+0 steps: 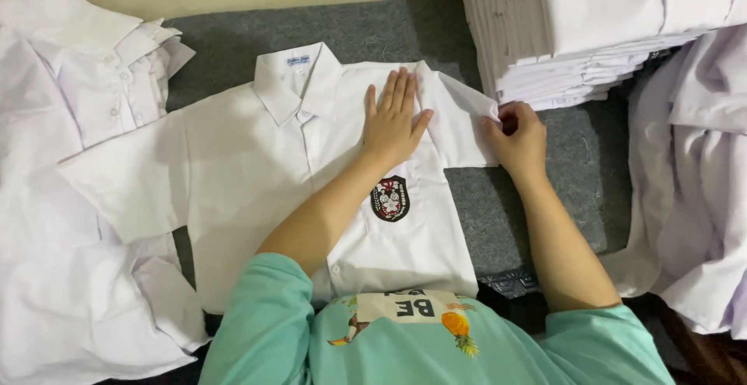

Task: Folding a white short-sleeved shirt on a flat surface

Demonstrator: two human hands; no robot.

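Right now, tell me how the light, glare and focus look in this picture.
Head view: soft, even light; the white shirt and the folded stack glare near-white, losing fold detail; faint shadows lie under the left hand and right hand on the grey mat; focus is sharp, slightly soft at the edges.

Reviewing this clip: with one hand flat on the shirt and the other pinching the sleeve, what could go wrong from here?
1. The right hand grips only the sleeve edge; a pull may drag the shirt askew, since just the left hand pins it.
2. The sleeve already shows wrinkles near the pinch, which a fold could press in.
3. The stack sits close to the right hand and might get nudged.
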